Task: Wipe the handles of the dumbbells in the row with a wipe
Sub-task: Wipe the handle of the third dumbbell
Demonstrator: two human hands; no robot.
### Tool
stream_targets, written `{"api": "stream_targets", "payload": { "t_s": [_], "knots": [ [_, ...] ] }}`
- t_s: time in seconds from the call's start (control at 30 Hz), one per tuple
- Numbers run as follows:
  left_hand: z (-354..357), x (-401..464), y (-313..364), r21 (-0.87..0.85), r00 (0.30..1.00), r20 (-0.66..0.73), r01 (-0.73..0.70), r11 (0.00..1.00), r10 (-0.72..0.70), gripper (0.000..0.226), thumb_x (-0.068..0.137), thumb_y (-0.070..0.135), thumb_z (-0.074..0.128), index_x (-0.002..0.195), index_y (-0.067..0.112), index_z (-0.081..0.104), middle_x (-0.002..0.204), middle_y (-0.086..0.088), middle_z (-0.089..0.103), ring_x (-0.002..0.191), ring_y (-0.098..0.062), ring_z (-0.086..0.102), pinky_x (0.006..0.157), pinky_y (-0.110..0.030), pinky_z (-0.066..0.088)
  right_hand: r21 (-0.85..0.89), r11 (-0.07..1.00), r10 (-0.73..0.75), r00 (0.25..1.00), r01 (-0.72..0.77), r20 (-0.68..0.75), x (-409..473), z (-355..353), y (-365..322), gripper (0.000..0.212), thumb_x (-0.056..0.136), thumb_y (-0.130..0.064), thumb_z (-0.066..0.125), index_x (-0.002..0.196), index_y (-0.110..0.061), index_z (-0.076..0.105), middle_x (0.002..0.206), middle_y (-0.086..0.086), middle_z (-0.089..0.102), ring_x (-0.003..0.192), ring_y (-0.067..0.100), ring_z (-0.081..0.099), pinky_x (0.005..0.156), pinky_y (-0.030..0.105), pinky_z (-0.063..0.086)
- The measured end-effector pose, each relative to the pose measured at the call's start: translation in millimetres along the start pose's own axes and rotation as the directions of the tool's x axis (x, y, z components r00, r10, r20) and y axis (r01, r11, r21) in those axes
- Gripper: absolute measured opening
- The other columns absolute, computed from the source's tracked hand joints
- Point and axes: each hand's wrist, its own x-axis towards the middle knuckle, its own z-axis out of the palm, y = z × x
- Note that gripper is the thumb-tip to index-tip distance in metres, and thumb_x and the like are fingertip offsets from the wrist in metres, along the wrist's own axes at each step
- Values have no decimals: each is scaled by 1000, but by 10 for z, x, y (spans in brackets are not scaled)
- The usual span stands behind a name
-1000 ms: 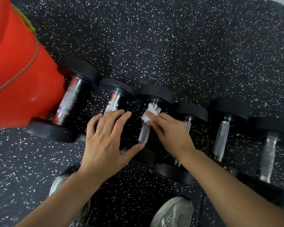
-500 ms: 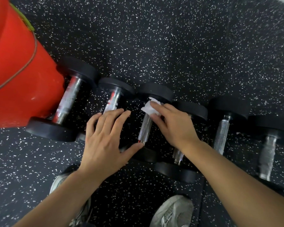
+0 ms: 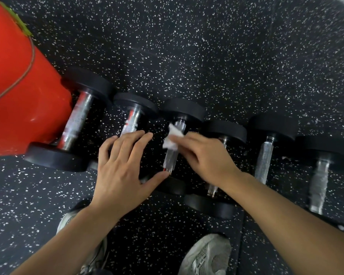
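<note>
Right hand point(image 3: 205, 155) pinching the wipe point(image 3: 172, 138) on the third dumbbell's handle point(image 3: 172, 155), left hand point(image 3: 120, 171) open, bracing; loose pinch could shed the wipe.

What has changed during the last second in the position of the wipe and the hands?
The right hand slid the wipe up the third dumbbell handle toward the far plate, then partly back down; it keeps pinching the wipe. The left hand stayed spread flat beside that handle. The dumbbells and the red object did not move.
</note>
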Motion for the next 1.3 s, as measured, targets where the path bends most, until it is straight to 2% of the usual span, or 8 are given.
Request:
{"api": "stream_targets", "payload": {
  "t_s": [0.17, 0.4, 0.47, 0.57, 0.63, 0.93, 1.13, 1.3],
  "knots": [
    [-11, 8, 5, 1, 1000, 4, -5, 1000, 5, 85, 90, 75, 58, 150, 15, 53, 150, -3, 56, 138, -24, 53, 124, -44, 22, -91, 986, 140, 989, -143, -36, 160, 99, -6, 38, 103, -44, 48, 140, -37, 55, 111, -10, 64, 85, 19, 68, 72, 40, 57],
    [4, 2, -2, 5, 1000, -6, -8, 1000, 8, 84, 91, 74, 59, 148, 13, 54, 149, -4, 57, 136, -25, 55, 123, -46, 24, -67, 991, -91, 957, 113, 274, -150, 76, -36, 41, 101, -47, 33, 138, -44, 51, 107, -10, 61, 73, 16, 64, 63, 36, 54],
    [4, 2, -1, 7, 1000, -6, -8, 1000, 8, 83, 91, 74, 59, 148, 13, 54, 149, -4, 57, 136, -25, 55, 123, -46, 25, -61, 993, -91, 975, 105, 203, -167, 47, -23, 40, 102, -44, 37, 139, -43, 52, 106, -10, 61, 74, 15, 64, 62, 36, 54],
    [-1, -2, 2, 14, 1000, -7, -12, 1000, 12, 83, 91, 74, 58, 148, 13, 54, 149, -4, 57, 137, -26, 55, 123, -47, 26, 8, 996, 88, 995, -88, -51, -37, 16, 14, 38, 104, -41, 45, 141, -37, 55, 102, -13, 62, 76, 11, 62, 64, 31, 52],
    [-3, -3, 3, 19, 1000, -6, -14, 1000, 14, 84, 91, 74, 59, 149, 13, 53, 149, -4, 57, 137, -26, 54, 123, -47, 25, -28, 983, 180, 978, -184, -109, 85, 31, 36, 38, 104, -40, 49, 141, -37, 55, 98, -13, 60, 76, 13, 62, 66, 33, 51],
    [2, -1, 14, 31, 1000, -3, -25, 999, 25, 80, 94, 71, 56, 148, 12, 54, 148, -5, 58, 136, -25, 54, 121, -47, 27, 22, 997, 70, 992, -73, 106, -110, 99, -58, 37, 103, -39, 45, 136, -38, 59, 106, -15, 63, 82, 8, 64, 69, 36, 57],
    [-13, 5, 50, 12, 1000, -11, -4, 1000, 4, 82, 94, 73, 53, 148, 11, 53, 148, -7, 58, 136, -26, 54, 122, -43, 23, 84, 995, 35, 955, -62, 293, -218, -27, -153, 33, 103, -35, 50, 133, -44, 60, 111, -18, 65, 100, 5, 64, 85, 31, 54],
    [22, 45, 242, -103, 997, -3, -74, 992, 75, 84, 90, 67, 64, 150, 10, 51, 151, -8, 54, 138, -28, 51, 121, -49, 27, 201, 964, 169, 984, -176, 50, -464, -277, 69, 34, 100, -29, 54, 132, -34, 65, 105, -18, 65, 88, -5, 60, 79, 21, 51]
  ]
}}
